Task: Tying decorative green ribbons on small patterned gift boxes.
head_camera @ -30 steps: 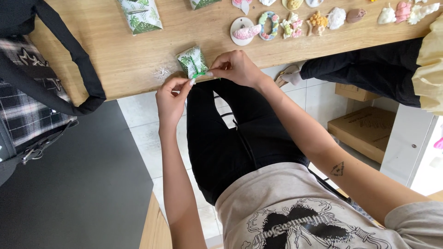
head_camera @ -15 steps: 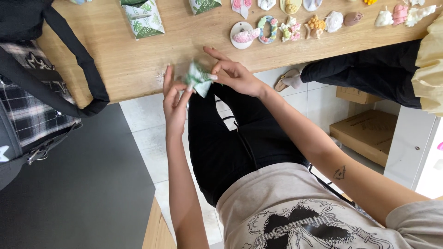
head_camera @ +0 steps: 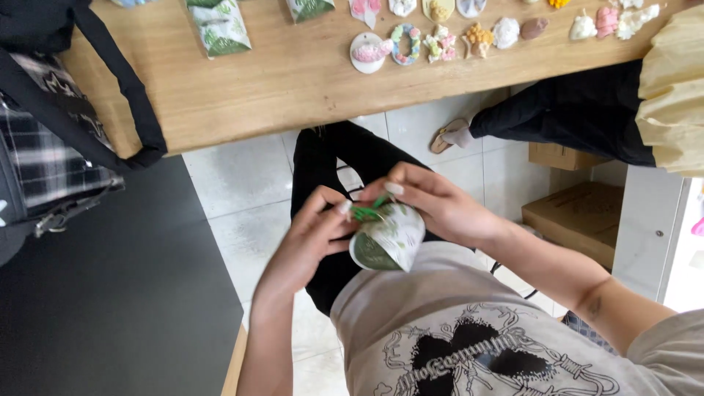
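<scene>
Both my hands hold a small white and green pouch (head_camera: 387, 238) over my lap, close to my chest. My left hand (head_camera: 312, 235) pinches the green strip at its top from the left. My right hand (head_camera: 433, 205) grips the top of the pouch from the right, fingers curled over it. The pouch's bottom bulges toward my shirt.
A wooden table (head_camera: 293, 81) spans the top of the view with green pouches (head_camera: 218, 26) and small pastel decorated pieces (head_camera: 411, 42) on it. A black bag with a strap (head_camera: 66, 95) sits at the left. Another person's dark-clad leg (head_camera: 557, 110) and cardboard boxes (head_camera: 579, 213) are at the right.
My hands have brought the pouch from the table edge down and back to my lap. Both hands now close on its top.
</scene>
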